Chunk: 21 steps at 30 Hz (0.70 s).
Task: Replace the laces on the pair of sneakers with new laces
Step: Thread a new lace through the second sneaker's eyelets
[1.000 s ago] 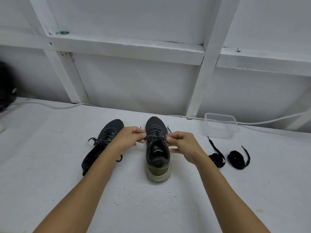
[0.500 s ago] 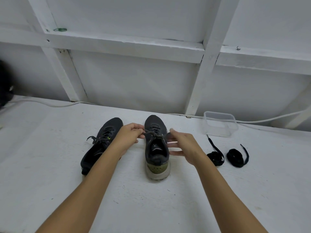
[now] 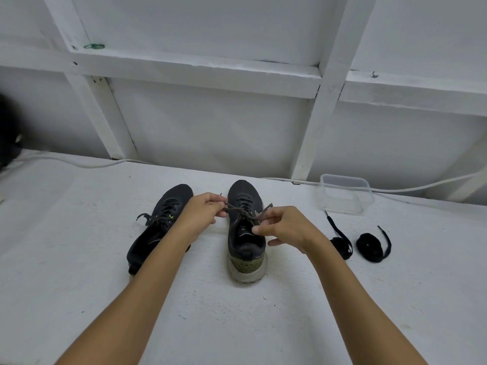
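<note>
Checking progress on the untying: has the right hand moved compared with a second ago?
Yes. The right hand has drawn back from the lace knot toward the sneaker's heel, still pinching a lace end.

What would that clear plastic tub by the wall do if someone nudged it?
The tub looks thin-walled and empty, so it is probably very light and would likely slide across the table rather than resist. It sits low and wide with a flat base, so tipping seems unlikely. Its see-through walls suggest it may flex a little if squeezed.

Bare table [image 3: 237,325] lies open before both sneakers [image 3: 246,241].
</note>
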Each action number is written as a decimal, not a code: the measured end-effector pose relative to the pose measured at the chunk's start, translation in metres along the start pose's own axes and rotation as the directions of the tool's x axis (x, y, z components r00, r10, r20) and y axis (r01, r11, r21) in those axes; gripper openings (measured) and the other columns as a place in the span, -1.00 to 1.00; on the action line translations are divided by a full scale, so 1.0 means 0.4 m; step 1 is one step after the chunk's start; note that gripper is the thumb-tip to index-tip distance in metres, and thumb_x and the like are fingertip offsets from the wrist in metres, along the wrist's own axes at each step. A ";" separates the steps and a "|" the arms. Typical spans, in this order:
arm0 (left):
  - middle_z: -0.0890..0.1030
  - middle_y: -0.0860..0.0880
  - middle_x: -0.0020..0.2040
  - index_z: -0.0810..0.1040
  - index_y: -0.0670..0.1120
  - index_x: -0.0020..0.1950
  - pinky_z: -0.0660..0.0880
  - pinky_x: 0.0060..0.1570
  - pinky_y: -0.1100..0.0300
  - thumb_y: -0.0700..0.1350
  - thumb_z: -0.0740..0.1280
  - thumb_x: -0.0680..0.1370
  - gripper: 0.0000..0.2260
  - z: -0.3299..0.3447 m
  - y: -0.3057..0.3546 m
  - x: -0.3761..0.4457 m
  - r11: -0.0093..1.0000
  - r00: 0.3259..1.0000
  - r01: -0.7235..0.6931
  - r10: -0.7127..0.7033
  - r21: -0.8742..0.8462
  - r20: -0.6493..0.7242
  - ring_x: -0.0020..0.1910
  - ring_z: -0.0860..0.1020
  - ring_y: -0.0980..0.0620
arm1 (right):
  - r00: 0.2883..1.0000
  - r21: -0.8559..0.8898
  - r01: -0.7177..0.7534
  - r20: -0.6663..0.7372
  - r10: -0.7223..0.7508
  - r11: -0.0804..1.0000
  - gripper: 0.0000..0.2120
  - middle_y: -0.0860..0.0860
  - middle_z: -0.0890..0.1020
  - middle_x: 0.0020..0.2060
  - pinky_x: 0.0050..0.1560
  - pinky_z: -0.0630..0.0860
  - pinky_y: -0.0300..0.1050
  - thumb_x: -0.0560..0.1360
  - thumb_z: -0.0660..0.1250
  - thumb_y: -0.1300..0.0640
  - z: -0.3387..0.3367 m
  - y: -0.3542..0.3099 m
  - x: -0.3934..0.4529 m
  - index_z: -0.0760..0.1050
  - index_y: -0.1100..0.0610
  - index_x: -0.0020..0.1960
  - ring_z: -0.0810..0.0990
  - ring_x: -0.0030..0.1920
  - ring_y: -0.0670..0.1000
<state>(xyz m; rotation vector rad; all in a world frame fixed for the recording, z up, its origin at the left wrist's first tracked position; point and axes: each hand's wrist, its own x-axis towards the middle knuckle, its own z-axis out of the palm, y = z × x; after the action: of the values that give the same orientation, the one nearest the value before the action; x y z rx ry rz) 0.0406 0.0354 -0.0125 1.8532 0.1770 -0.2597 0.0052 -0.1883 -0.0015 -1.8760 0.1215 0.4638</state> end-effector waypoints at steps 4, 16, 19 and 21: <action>0.70 0.01 0.00 0.62 -0.02 0.06 0.47 -0.16 0.23 -0.20 0.28 0.63 -0.85 0.000 -0.004 0.001 1.000 1.000 0.007 -0.007 0.004 -0.001 -0.12 0.67 0.16 | 0.996 -0.151 0.064 -0.047 -0.072 0.986 -0.94 0.03 0.74 -0.14 -0.10 0.70 -0.10 0.55 0.45 0.16 -0.008 -0.002 0.001 0.69 0.14 -0.05 0.72 -0.06 -0.04; 0.69 -0.06 -0.09 0.59 -0.12 0.08 0.49 -0.20 0.27 -0.24 0.29 0.60 -0.88 0.020 -0.005 0.007 0.995 0.990 0.089 -0.092 -0.033 -0.108 -0.13 0.62 0.11 | 0.993 0.321 -0.095 -0.036 0.113 0.942 -0.83 0.11 0.66 -0.15 -0.14 0.67 -0.04 0.69 0.20 0.20 0.008 0.021 0.013 0.53 0.24 0.01 0.71 -0.11 0.05; 0.69 -0.06 -0.03 0.58 -0.10 0.10 0.49 -0.19 0.27 -0.23 0.30 0.60 -0.87 0.000 -0.007 0.007 0.998 0.995 0.059 -0.060 -0.020 -0.077 -0.14 0.62 0.13 | 0.998 0.306 -0.044 -0.030 0.055 0.951 -0.88 0.10 0.67 -0.14 -0.14 0.65 -0.07 0.66 0.27 0.22 0.014 0.023 0.011 0.56 0.23 0.02 0.70 -0.05 0.03; 0.69 -0.08 -0.02 0.59 -0.09 0.09 0.49 -0.18 0.26 -0.23 0.31 0.60 -0.88 -0.014 -0.009 0.010 0.999 0.997 0.039 -0.039 -0.004 -0.068 -0.14 0.62 0.13 | 0.999 0.294 -0.040 0.015 0.037 0.955 -0.90 0.12 0.68 -0.09 -0.12 0.66 -0.08 0.62 0.34 0.25 0.008 0.020 0.011 0.59 0.26 0.08 0.70 -0.02 0.04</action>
<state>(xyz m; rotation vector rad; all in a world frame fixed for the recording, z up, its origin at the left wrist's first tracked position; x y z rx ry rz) 0.0440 0.0419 -0.0154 1.8587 0.2605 -0.2230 0.0058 -0.1878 -0.0111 -1.5809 0.2094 0.4548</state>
